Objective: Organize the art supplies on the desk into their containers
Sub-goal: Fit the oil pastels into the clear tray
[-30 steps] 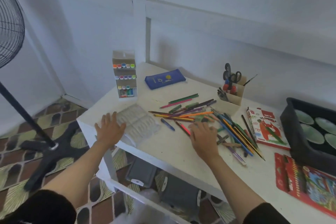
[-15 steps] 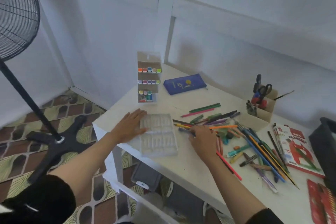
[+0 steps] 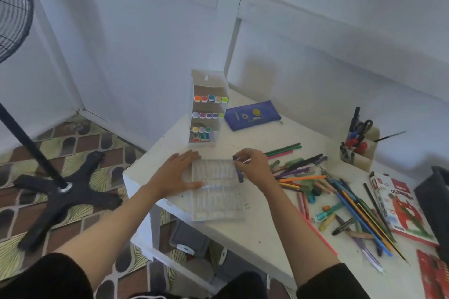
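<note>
Early in the sorting, by the look of it: loading a loose piece into the clear slotted tray (image 3: 216,192), lying flat near the desk's front-left corner, just in front of the tiered marker rack (image 3: 208,107). Steadying that tray with the left hand (image 3: 175,177), palm down, fingers straight and spread over its left rim, gripping nothing. Pinching a short dark blue stick (image 3: 238,170), seemingly a crayon or small marker, between thumb and fingertips of the right hand (image 3: 252,167), held tip-down over the tray's upper right slots, touching or just above the plastic, hard to say which. Next, probably: lay the stick lengthwise into one slot, in line with the ribs, then let go and reach right for another. Light pressure only, given thin see-through plastic likely to flex or skid. Plenty left to do: a thick scatter of coloured pencils, pens and crayons (image 3: 345,199) just right of the tray, spread across the desk (image 3: 262,230) toward the red crayon box (image 3: 403,209) and the dark bin (image 3: 432,201) at the far right. Worth minding the edges: tray close to the front edge and the left corner, with open floor and the fan stand (image 3: 58,192) below on that side; little margin for a shove leftward or forward. Better room behind the tray, between rack, blue pencil pouch (image 3: 252,115) and the desk organiser with scissors (image 3: 362,153); bare desk also in front of the pile, beside the right forearm.
</note>
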